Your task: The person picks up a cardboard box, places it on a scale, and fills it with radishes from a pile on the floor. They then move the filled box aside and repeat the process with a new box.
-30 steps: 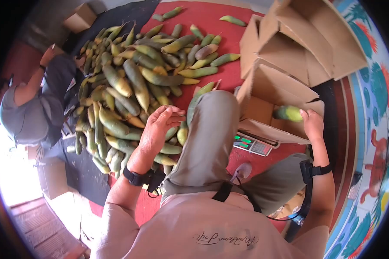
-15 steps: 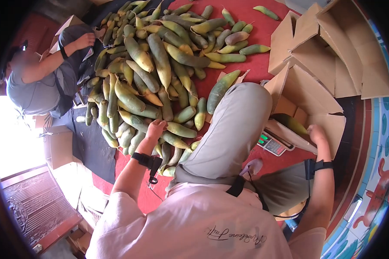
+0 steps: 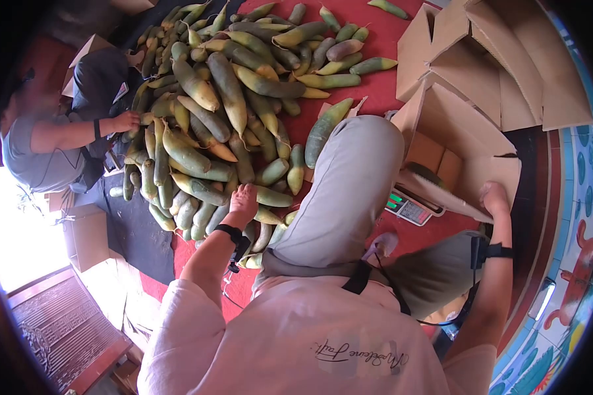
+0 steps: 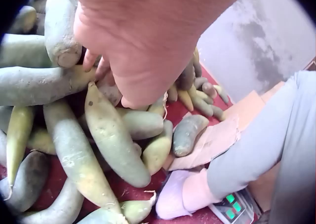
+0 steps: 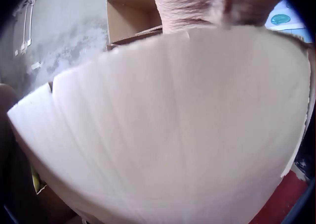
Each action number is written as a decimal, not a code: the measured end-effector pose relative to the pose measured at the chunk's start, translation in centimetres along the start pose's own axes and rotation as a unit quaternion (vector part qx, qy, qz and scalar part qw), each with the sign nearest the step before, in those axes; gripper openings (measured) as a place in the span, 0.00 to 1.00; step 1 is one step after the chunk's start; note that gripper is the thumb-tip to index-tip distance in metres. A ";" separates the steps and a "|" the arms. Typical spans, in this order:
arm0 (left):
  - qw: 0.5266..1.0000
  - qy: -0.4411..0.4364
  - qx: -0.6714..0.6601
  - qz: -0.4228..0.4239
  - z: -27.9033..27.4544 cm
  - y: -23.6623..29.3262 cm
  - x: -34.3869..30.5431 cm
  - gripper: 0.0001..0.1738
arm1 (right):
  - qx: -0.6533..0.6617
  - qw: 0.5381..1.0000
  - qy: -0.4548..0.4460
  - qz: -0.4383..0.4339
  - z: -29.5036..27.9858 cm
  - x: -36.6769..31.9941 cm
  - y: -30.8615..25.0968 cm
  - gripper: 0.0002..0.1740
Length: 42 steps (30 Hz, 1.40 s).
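Note:
My left hand (image 3: 244, 203) reaches down onto the near side of a big heap of green radishes (image 3: 230, 92). In the left wrist view its fingers (image 4: 90, 61) point down among the radishes beside a tapered radish (image 4: 113, 132); the palm hides most of the grasp, so I cannot tell whether one is held. Over at the right, my right hand (image 3: 494, 197) is bent loosely over the near flap of an open cardboard box (image 3: 471, 125), with nothing seen in it. A green radish (image 3: 425, 173) lies inside, partly hidden by the flap (image 5: 173, 125).
A scale (image 3: 408, 209) with lit green digits sits by the box. More open cartons (image 3: 494, 66) stand behind it. One large radish (image 3: 326, 131) lies by my raised knee (image 3: 362, 151). Another person (image 3: 53, 145) sits left of the heap, a hand at its edge. Red cloth (image 3: 369, 99) covers the floor.
My left hand has come down from the air onto the heap. The right hand held a radish over the box; that radish now lies inside, away from the hand. The other person's arm has lowered toward the heap.

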<state>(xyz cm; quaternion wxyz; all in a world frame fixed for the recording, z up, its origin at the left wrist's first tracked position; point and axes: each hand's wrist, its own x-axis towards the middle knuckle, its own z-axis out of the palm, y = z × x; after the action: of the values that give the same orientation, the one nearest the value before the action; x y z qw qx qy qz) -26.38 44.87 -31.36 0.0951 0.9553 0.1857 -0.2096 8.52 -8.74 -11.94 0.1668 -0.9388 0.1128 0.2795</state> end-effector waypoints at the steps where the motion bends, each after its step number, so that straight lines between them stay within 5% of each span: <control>1: 1.000 -0.025 0.014 -0.001 0.4 0.1 0.3 0.25 | 0.000 1.000 0.002 0.002 -0.2 -1.7 -0.6 0.04; 3: 0.999 -0.025 0.043 0.003 1.1 0.3 0.6 0.25 | -0.136 0.953 0.201 -0.181 -0.2 -4.7 -1.2 0.05; 7: 0.993 -0.005 0.121 0.007 1.4 1.0 1.4 0.20 | -0.129 0.914 0.311 -0.227 -0.3 -10.4 -2.4 0.06; 11: 0.982 -0.036 0.185 0.010 1.5 0.8 2.0 0.17 | -0.100 0.884 0.367 -0.272 0.1 -12.6 0.7 0.06; 13: 0.983 -0.027 0.181 0.023 1.3 0.5 1.5 0.18 | -0.008 0.930 0.324 -0.176 0.3 -13.5 2.1 0.05; 17: 0.977 -0.029 0.202 0.058 2.2 1.2 -0.5 0.27 | 0.024 0.927 0.332 -0.171 0.8 -14.5 3.3 0.05; 18: 0.984 -0.137 0.114 0.020 2.0 1.5 0.1 0.36 | 0.015 0.923 0.334 -0.190 1.0 -14.7 3.4 0.05; 23: 0.988 -0.121 -0.089 -0.041 -1.9 1.0 -1.1 0.33 | 0.042 0.914 0.330 -0.232 2.0 -14.8 2.4 0.05; 25: 0.865 -0.186 -0.427 -0.187 -5.0 0.2 -1.5 0.31 | 0.085 0.928 0.288 -0.222 2.2 -15.4 1.2 0.05; 26: 0.871 -0.112 -0.431 -0.210 -9.3 1.7 -2.7 0.29 | 0.089 0.927 0.290 -0.221 2.3 -15.8 0.4 0.05; 29: 0.823 0.003 -0.562 -0.089 -15.5 1.8 -4.4 0.27 | 0.160 0.928 0.240 -0.234 2.7 -17.4 -2.6 0.06; 31: 0.801 0.028 -0.598 -0.016 -21.3 4.0 -6.1 0.29 | 0.137 0.901 0.244 -0.332 2.9 -18.5 -4.8 0.08; 36: 0.781 -0.065 -0.610 0.123 -28.7 10.9 -9.2 0.32 | 0.087 0.834 0.233 -0.492 3.0 -23.5 -11.6 0.31; 38: 0.782 -0.164 -0.576 0.176 -28.8 13.4 -9.2 0.29 | 0.041 0.801 0.205 -0.560 3.4 -24.5 -13.0 0.40; 42: 0.768 -0.250 -0.517 0.283 -27.8 17.2 -8.4 0.28 | 0.051 0.821 0.123 -0.555 5.0 -25.4 -12.7 0.36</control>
<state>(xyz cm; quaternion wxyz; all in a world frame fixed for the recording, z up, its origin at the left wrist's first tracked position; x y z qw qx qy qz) -16.53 33.73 -1.05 0.6727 0.6847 -0.0426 -0.2772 -10.86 7.78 1.62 0.3257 -0.8596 -0.3935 0.0154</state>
